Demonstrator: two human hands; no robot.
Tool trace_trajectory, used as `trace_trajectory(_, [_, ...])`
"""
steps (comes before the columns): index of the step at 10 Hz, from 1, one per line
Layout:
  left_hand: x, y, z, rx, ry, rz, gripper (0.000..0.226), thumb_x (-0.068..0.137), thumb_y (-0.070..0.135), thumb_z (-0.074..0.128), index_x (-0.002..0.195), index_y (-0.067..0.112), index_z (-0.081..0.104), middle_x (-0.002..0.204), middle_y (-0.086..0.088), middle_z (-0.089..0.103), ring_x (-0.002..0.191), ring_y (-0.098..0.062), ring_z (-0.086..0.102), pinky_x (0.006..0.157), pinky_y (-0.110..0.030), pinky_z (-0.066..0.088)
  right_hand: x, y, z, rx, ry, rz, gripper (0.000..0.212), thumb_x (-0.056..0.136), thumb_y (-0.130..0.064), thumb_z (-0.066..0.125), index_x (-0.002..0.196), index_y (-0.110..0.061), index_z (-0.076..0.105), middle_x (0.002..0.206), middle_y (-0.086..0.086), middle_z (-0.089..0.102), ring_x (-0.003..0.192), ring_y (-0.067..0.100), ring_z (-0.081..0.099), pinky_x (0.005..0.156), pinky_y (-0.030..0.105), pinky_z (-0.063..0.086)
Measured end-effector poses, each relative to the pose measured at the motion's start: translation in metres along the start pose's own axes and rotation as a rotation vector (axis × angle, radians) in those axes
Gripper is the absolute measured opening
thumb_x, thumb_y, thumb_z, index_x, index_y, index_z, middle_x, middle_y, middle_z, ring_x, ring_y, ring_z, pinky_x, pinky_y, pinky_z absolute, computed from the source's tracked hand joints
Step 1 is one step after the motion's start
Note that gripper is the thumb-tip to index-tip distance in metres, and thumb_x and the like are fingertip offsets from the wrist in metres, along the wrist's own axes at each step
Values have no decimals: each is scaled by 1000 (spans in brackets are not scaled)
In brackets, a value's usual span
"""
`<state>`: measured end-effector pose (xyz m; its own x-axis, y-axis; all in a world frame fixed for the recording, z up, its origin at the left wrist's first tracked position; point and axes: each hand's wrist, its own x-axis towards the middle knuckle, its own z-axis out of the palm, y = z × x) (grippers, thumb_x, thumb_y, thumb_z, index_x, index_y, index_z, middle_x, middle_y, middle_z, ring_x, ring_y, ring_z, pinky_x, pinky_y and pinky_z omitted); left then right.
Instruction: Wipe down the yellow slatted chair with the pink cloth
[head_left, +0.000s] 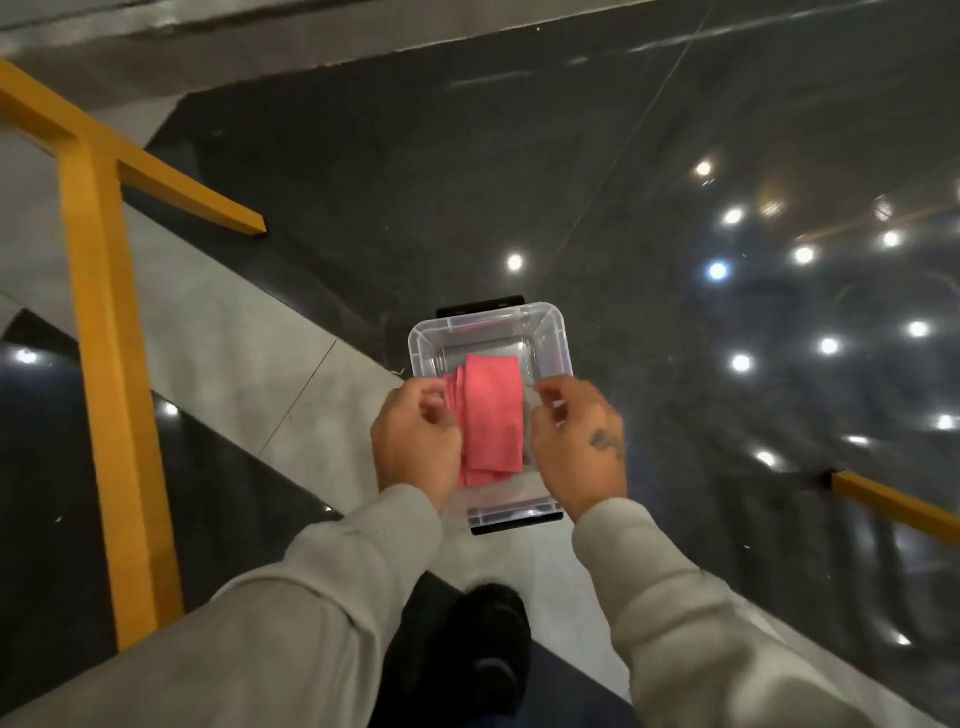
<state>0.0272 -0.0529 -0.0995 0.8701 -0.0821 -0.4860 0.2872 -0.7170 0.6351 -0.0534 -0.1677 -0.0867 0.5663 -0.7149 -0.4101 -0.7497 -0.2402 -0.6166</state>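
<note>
Single head-mounted wide-angle view. It faces steeply downward, close above the clear plastic bin (556, 332) on the floor (675, 130).

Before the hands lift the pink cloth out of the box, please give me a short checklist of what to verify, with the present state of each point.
1. Pink cloth is within reach, in or just above the clear plastic box: ok.
2. Left hand has its grip on the cloth's left edge: ok, fingers pinch the folds.
3. Right hand has its grip on the cloth: cannot tell, fingertips sit at the right edge, contact unclear.
4. Cloth is unfolded for wiping: not ok, it is folded in layers.
5. Yellow chair frame is near: ok, on the left.
6. Shoe is apart from the box: ok.
</note>
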Motion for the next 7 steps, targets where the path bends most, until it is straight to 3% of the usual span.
trace_trajectory(1, [3,-2,-10,79,-9,-122,42,86,9,60,124,26,54,119,-3,55,103,-22,58,94,-36,50,6,7,-14,-94,123,35,35,86,-9,64,121,-12,64,118,11,58,109,30,53,93,27,37])
trace_trajectory(2, [8,-6,-13,57,-212,-293,52,90,17,60,138,28,44,111,0,63,102,-23,59,90,-33,48,12,17,-16,-132,-203,292,51,88,-17,65,137,-15,49,130,15,55,119,35,52,99,36,41])
trace_trajectory(3, [13,-11,-11,84,-275,-288,42,91,12,57,131,23,52,93,0,69,88,-20,63,79,-30,49,12,20,-6,-171,-292,316,42,88,-3,51,130,-11,50,113,22,64,102,41,58,84,36,46])
trace_trajectory(4, [18,-13,-8,62,-256,-288,39,91,8,57,127,23,55,92,-3,70,86,-22,64,77,-30,50,20,19,-3,-211,-259,284,39,88,4,43,125,-7,51,103,23,63,83,36,49,73,35,42])
trace_trajectory(5, [23,-10,-10,56,-275,-254,44,90,9,58,131,24,52,93,-1,68,85,-20,63,76,-27,47,27,14,-3,-217,-253,282,39,90,3,41,127,-7,50,97,17,57,84,36,50,77,40,47])
trace_trajectory(6, [17,2,-20,118,-299,-214,55,90,18,61,142,22,42,116,-6,64,106,-27,61,86,-24,41,23,3,-12,-289,-317,252,42,93,-3,45,134,-8,46,121,22,60,110,41,55,91,39,45])
trace_trajectory(7, [6,36,-42,198,-229,-126,60,89,20,62,144,25,38,133,-8,57,119,-29,55,92,-28,42,12,-25,-34,-320,-319,143,46,94,-11,48,140,-12,43,136,18,54,122,38,51,97,37,41])
